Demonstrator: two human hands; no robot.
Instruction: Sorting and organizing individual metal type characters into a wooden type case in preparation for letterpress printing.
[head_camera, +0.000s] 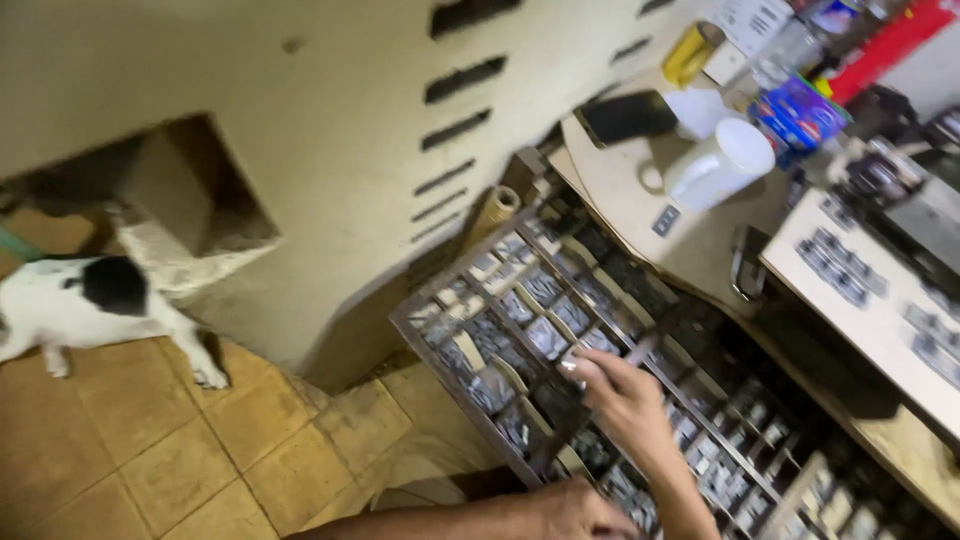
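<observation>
A: Right hand is stretched out over the compartment tray, fingers reaching forward and down into one of the middle cells. Fingertips pinched together, looks like they grip a small metal piece, but motion blur makes it hard to be sure

B: Left hand?

A: Left hand sits at the bottom edge of the frame, resting on the near rim of the tray, knuckles up. Can't tell whether it's closed or holding anything, mostly cut off

B: The tray itself?

A: Dark wooden grid, tilted, many small cells filled with grey metal bits. It leans out from under the desk, over the tan tiled floor

B: What else is around?

A: On the desk, well away from the hands: white mug, black phone, yellow cylinder, blue packet. A white board with rows of grey pieces lies to the right. Far left, a black and white dog stands on the floor by an opening in the cream wall
</observation>
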